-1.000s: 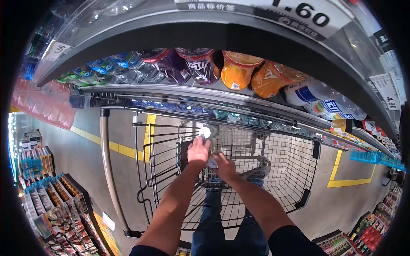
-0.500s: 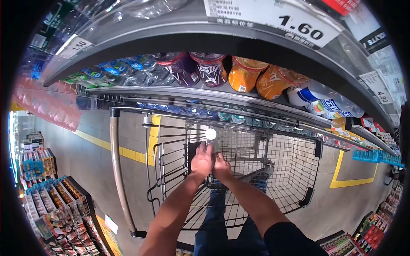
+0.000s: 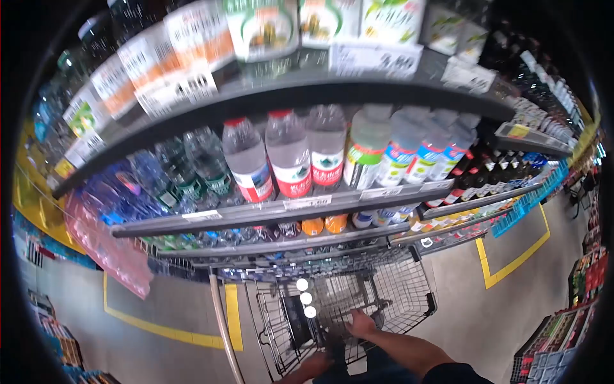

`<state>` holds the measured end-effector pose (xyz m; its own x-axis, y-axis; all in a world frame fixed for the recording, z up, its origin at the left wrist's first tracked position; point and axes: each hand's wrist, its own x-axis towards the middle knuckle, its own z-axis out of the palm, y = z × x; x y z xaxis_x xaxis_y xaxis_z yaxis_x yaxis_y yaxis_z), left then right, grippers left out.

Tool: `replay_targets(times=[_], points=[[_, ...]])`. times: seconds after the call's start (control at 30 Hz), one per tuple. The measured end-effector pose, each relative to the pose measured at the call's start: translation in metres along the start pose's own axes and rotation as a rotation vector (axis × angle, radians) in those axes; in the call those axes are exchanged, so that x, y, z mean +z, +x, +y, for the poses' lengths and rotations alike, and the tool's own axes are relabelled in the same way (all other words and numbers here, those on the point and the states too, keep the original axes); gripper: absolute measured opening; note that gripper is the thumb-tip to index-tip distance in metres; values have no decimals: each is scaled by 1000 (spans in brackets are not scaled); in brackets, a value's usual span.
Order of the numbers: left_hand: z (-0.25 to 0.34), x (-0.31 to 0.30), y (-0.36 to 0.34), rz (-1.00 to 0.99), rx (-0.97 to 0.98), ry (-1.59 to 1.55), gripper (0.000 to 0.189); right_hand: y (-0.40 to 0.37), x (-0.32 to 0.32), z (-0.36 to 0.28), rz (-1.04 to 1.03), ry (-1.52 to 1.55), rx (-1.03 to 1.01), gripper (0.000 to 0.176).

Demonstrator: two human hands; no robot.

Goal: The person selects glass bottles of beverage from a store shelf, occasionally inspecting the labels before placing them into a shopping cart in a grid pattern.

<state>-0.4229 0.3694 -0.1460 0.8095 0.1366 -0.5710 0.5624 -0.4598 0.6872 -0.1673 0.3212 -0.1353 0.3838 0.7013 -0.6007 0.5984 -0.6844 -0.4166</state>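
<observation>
My right hand reaches over the wire shopping cart, fingers apart and nothing visible in them. Lower and to the left, my left hand is near the cart's near side; blur and the dark area beside it hide its fingers. Left of my right hand, three round white tops stand in a row inside the cart, next to a black panel. What lies under these tops is hard to see. The cart's pale handle bar runs along its left side.
Directly ahead, a shelf carries clear bottles with red labels and others with blue and green labels. Cartons fill the shelf above. Pink plastic sheeting hangs at left. Yellow tape marks the floor; goods racks stand at right.
The view has tilted up, showing higher shelves. My hands, close together at a white top before, have come apart, the left one drawn back low. Three white tops now show instead of one.
</observation>
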Motion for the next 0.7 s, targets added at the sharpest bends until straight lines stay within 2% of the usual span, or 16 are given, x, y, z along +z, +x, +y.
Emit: replay_targets(times=[0.07, 0.1, 0.13, 0.2, 0.33, 0.37, 0.4, 0.47, 0.5, 0.53, 0.6, 0.67, 0.7], points=[[18, -13, -8, -38, -194, -59, 38, -11, -21, -4, 66, 7, -10, 60], [45, -35, -30, 113, -160, -152, 55, -14, -28, -4, 70, 44, -29, 60], [50, -41, -31, 127, -151, -142, 55, -19, -33, -4, 67, 82, -47, 59], [54, -54, -31, -63, -281, -96, 50, -24, -35, -1, 112, 129, -64, 56], [52, -51, -38, 159, -187, -167, 50, -26, -30, 8, 137, 173, -180, 55], [54, -50, -31, 92, -300, -81, 52, -22, -28, 9, 185, 197, -269, 56], [58, -49, -27, 112, -308, -87, 52, -17, -31, 13, 229, 217, -361, 57], [84, -59, -36, 113, -302, -66, 53, -41, -96, -35, 243, 253, -331, 52], [97, -66, -43, 162, -165, -108, 53, -53, -143, -61, 224, 349, -444, 49], [95, -62, -39, 180, -174, -113, 53, -69, -192, -85, 197, 446, -551, 47], [89, -47, -25, 73, -376, -108, 53, -111, -304, -134, 234, 370, -767, 42], [138, -65, -40, 115, -424, -138, 50, -138, -392, -162, 549, 291, -1139, 39], [153, -67, -46, 231, -394, -267, 49, -146, -433, -177, 714, 296, -1301, 37]])
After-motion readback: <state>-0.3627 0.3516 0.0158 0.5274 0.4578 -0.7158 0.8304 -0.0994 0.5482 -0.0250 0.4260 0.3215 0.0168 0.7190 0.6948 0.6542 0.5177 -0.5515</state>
